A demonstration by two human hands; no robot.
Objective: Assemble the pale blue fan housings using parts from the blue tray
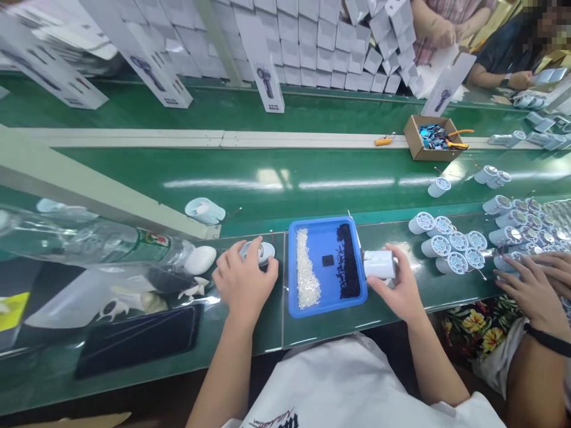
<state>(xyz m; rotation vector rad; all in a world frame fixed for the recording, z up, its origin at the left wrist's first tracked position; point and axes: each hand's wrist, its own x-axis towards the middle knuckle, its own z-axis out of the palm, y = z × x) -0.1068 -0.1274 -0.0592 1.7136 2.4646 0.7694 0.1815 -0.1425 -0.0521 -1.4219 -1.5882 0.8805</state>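
My left hand (pixel 244 279) is curled over a white round part (pixel 267 252) with a ring-shaped top, its fingers and thumb resting around it at the table's surface. In my right hand (pixel 401 288) a white cylindrical housing (pixel 378 264) lies on its side, gripped between thumb and fingers. Between the hands sits a blue tray (pixel 328 306). It holds a strip of small white pieces (pixel 307 273) on the left, a strip of small black pieces (pixel 350 267) on the right and a dark square piece (pixel 328 260) in the middle.
Several white housings (pixel 458 241) stand to the right, near a co-worker's hands (pixel 530 279). A plastic bottle (pixel 129 244) and a dark flat panel (pixel 138 339) lie left. A cardboard box (pixel 430 142) with orange-handled pliers stands farther back. White boxes (pixel 312 41) are stacked behind.
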